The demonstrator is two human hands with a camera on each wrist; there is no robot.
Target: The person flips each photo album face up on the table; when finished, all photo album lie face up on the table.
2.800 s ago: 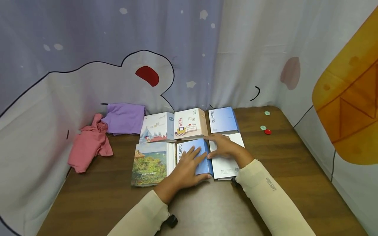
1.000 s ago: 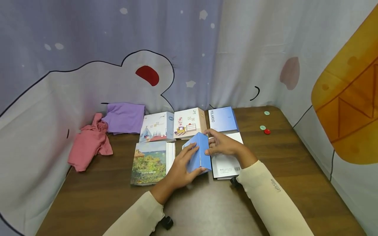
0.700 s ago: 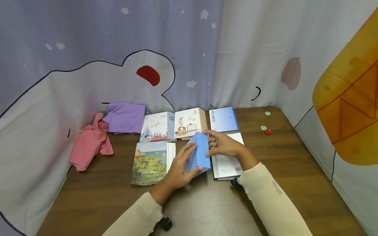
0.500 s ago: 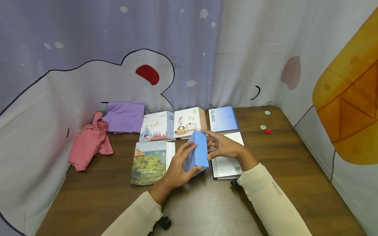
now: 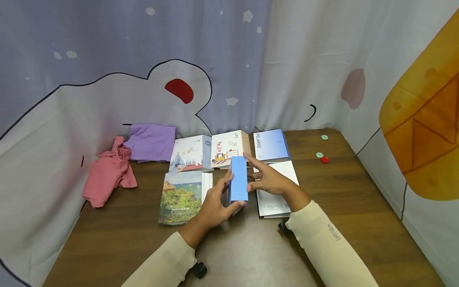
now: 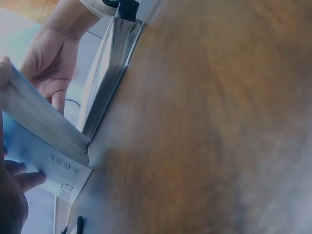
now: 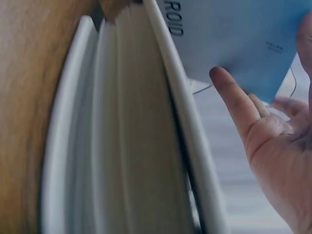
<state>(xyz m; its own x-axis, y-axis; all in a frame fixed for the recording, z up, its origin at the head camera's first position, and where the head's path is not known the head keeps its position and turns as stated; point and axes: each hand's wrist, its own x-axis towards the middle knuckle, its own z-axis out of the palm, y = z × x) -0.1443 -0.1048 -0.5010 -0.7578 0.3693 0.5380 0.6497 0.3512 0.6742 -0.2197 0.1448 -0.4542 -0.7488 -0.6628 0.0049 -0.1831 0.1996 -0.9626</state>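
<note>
A blue Polaroid photo album (image 5: 238,178) stands on its edge at the front middle of the table, its plain blue spine facing up. My left hand (image 5: 215,201) grips it from the near left side, thumb at the near end and fingers along the left face. In the left wrist view, fingers (image 6: 31,180) lie on a cover with a barcode. My right hand (image 5: 270,181) touches the album's right side with extended fingers, index finger at the far top corner. A white album (image 5: 274,203) lies partly hidden under this hand.
An album with a landscape cover (image 5: 183,195) lies just left. Behind are two illustrated albums (image 5: 191,153) and another blue Polaroid album (image 5: 270,145). Folded pink (image 5: 109,173) and purple (image 5: 152,143) cloths lie at left. Several green and red buttons (image 5: 324,159) lie at right.
The blue album lay flat with my left hand spread on it. Both hands have tilted it up from its right side until the spine faces upward.
</note>
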